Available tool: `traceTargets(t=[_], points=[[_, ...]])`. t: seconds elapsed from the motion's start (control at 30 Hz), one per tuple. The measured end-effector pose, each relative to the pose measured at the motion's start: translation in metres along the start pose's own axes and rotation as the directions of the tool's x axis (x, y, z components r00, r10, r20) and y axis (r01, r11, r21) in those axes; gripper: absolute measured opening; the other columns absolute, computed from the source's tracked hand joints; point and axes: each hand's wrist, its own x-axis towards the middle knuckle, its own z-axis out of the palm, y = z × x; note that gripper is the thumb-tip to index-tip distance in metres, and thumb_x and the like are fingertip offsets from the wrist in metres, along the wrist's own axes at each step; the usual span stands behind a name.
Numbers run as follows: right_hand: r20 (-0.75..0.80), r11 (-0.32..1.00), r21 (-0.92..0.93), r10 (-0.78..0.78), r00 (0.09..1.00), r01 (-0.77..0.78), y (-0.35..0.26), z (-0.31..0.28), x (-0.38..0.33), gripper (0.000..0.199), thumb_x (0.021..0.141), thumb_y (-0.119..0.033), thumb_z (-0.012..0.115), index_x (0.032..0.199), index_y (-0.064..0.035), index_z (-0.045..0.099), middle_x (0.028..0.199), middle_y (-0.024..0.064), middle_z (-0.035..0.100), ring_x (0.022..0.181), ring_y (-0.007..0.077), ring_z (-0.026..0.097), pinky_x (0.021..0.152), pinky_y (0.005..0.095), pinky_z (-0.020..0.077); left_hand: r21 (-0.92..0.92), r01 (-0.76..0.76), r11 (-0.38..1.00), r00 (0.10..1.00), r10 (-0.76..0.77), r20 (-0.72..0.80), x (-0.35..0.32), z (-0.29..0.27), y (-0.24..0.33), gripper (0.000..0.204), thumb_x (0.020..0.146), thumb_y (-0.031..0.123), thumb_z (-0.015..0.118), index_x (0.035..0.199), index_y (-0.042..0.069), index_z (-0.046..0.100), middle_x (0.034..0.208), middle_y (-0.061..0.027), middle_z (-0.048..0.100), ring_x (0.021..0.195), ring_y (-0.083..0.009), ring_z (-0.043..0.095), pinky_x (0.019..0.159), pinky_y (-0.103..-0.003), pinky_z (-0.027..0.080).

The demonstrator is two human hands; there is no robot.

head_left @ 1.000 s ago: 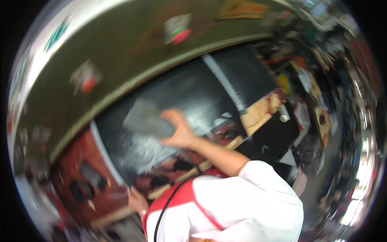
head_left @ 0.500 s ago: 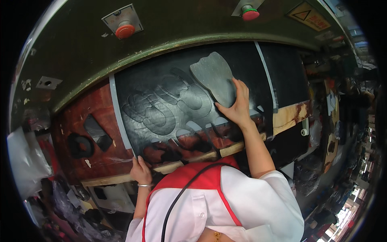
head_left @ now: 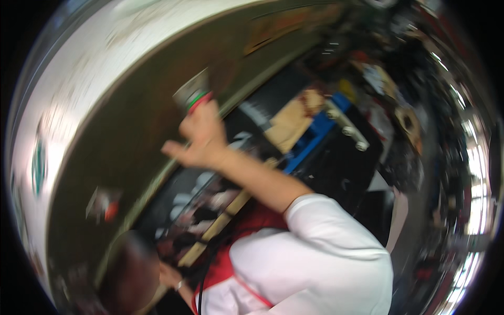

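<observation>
My right hand (head_left: pixel 205 142) is raised at the dark green machine front (head_left: pixel 152 121), fingertips at the red and green push button (head_left: pixel 199 101). Its thumb stands apart from the fingers and nothing is held; whether it presses the button cannot be seen. Lower left, my left hand (head_left: pixel 169 275) is small and smeared, a bracelet at its wrist, beside a dark reddish rounded shape (head_left: pixel 128 273) too blurred to name. Between the hands lies the black sheet (head_left: pixel 184 181) with cut-out openings, partly hidden under the machine edge. The grey plate is not visible here.
A light wooden strip (head_left: pixel 218 226) runs along the near edge of the work surface. Another red button (head_left: pixel 110 210) sits on the machine front at left. To the right are a blue bar (head_left: pixel 315 131), white rollers (head_left: pixel 346 130) and cluttered materials (head_left: pixel 404 126).
My right hand has left the grey plate and moved up to the red and green button. The view has swung and tilted toward the right, with much blur.
</observation>
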Motion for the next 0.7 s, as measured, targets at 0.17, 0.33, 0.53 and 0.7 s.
traceTargets(t=[0.17, 0.33, 0.53, 0.7], points=[[0.056, 0.968, 0.218, 0.112, 0.992, -0.122, 0.003, -0.004, -0.012, 0.047, 0.059, -0.033, 0.082, 0.063, -0.0016, 0.048, 0.087, 0.0174, 0.041, 0.084, 0.0346, 0.043, 0.07, 0.0409, 0.0423, -0.126, -0.07, 0.99, 0.981, 0.091, 0.173, 0.055, 0.01, 0.054, 0.051, 0.099, 0.046, 0.046, 0.117, 0.003, 0.065, 0.108, -0.0228, 0.067, 0.097, -0.0417, 0.064, 0.081, -0.047, 0.05], [0.01, 0.943, -0.063, 0.328, 0.945, -0.326, 0.067, -0.046, -0.055, 0.034, 0.072, -0.026, 0.076, 0.091, -0.0023, 0.06, 0.105, 0.0192, 0.052, 0.101, 0.0386, 0.051, 0.08, 0.0441, 0.0481, 0.006, -0.051, 0.999, 0.983, 0.049, 0.179, 0.053, -0.027, 0.058, 0.054, 0.097, 0.048, 0.047, 0.115, 0.0, 0.065, 0.102, -0.0234, 0.068, 0.091, -0.0403, 0.065, 0.075, -0.047, 0.052], [0.085, 0.516, -0.187, 0.856, 0.51, -0.836, 0.108, -0.07, -0.129, 0.027, 0.087, -0.029, 0.066, 0.099, -0.005, 0.066, 0.085, 0.0217, 0.068, 0.085, 0.0398, 0.064, 0.078, 0.0455, 0.0513, 0.003, -0.234, 0.972, 0.972, 0.234, 0.016, 0.047, -0.001, 0.03, 0.049, 0.096, 0.043, 0.054, 0.1, -0.004, 0.067, 0.085, -0.0247, 0.068, 0.075, -0.042, 0.065, 0.063, -0.048, 0.051], [0.147, 0.631, -0.184, 0.776, 0.614, -0.753, 0.101, -0.095, -0.145, 0.028, 0.088, -0.03, 0.065, 0.094, -0.0026, 0.067, 0.085, 0.0234, 0.066, 0.084, 0.041, 0.064, 0.075, 0.0455, 0.0509, -0.036, -0.206, 0.978, 0.979, 0.206, -0.008, 0.026, 0.001, 0.008, 0.046, 0.096, 0.042, 0.054, 0.095, -0.003, 0.066, 0.083, -0.0255, 0.067, 0.074, -0.0426, 0.064, 0.062, -0.049, 0.05]])
